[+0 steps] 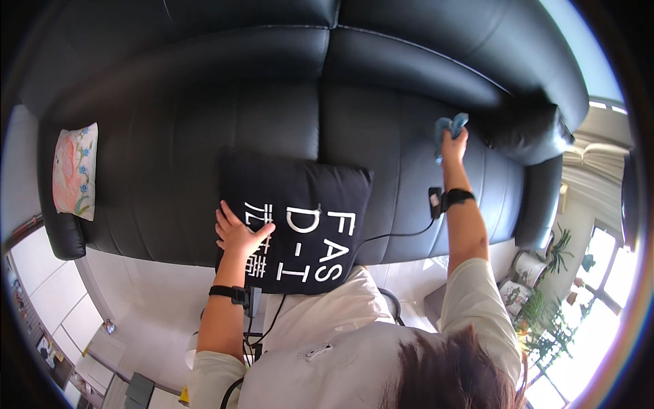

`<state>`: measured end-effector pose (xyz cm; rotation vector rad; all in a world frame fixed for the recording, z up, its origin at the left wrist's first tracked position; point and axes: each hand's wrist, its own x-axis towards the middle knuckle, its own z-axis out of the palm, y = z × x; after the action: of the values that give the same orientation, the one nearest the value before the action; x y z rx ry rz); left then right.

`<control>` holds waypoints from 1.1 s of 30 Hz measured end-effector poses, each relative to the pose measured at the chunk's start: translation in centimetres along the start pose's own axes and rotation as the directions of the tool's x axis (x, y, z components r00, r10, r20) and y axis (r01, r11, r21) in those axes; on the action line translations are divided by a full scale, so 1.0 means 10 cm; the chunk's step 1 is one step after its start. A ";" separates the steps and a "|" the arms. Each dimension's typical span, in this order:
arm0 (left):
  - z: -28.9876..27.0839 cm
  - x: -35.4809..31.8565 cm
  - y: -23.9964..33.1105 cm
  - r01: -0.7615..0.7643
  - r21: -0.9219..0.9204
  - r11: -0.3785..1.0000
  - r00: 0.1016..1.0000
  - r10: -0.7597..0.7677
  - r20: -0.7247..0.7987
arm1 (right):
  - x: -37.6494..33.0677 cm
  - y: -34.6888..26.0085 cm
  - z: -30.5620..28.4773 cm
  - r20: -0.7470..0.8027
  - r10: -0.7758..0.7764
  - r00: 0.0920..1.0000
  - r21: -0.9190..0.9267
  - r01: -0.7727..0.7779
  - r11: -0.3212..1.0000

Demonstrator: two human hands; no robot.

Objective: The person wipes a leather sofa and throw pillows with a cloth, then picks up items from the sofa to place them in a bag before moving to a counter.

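Observation:
My left hand (240, 234) lies with fingers spread on a black square cushion (300, 184) with white lettering, near its left edge. The cushion rests on the front part of a black leather sofa (272, 116), against my legs. Out to the right, my right hand (454, 142) is closed around a crumpled blue cloth (451, 126) over the sofa seat. Whether the cloth touches the leather is hard to tell.
A shiny black cushion (528, 133) leans at the sofa's right end. On the left end stands a white cushion (75, 170) with a pink and blue pattern. A cable (395, 236) runs from the device on my right wrist across the black square cushion's side. Plants (545, 327) stand by the window at right.

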<state>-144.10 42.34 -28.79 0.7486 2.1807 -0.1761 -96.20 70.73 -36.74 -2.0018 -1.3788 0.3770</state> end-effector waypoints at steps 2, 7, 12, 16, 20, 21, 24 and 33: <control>-0.01 0.15 -0.01 0.104 0.068 0.992 0.987 -0.111 0.116 | 0.22 -0.30 0.46 0.105 0.227 0.968 -0.029 -0.225 0.974; 0.01 0.42 0.15 0.091 0.115 0.989 0.965 -0.116 0.236 | 0.50 -0.78 1.73 0.610 0.248 0.753 -0.644 0.287 0.709; -0.03 0.50 0.08 0.115 0.156 0.981 0.919 -0.165 0.357 | -1.63 -3.04 3.00 0.769 0.104 0.630 -0.511 0.510 0.692; 0.01 0.57 0.02 0.098 0.175 0.980 0.912 -0.159 0.378 | -2.72 -4.22 3.19 0.802 -0.586 0.113 0.249 0.829 0.501; -0.04 0.60 0.08 0.095 0.201 0.975 0.892 -0.173 0.417 | -2.85 -4.42 3.55 0.531 -0.784 -0.321 0.530 0.848 0.011; -0.03 0.61 0.08 0.100 0.200 0.975 0.890 -0.178 0.420 | -2.76 -4.33 3.71 0.617 -0.698 -0.363 0.492 0.870 -0.017; -0.02 0.62 0.02 0.130 0.213 0.968 0.887 -0.209 0.411 | -2.33 -4.00 3.70 0.768 -0.639 -0.031 0.324 0.880 0.347; -0.09 0.59 0.12 0.127 0.216 0.968 0.875 -0.212 0.435 | -1.08 -2.23 2.46 0.803 -0.195 0.564 -0.348 0.707 0.615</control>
<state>-146.96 46.35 -32.42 0.5422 1.7875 -0.5902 -130.58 74.64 -41.45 -1.8744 -2.8431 0.4671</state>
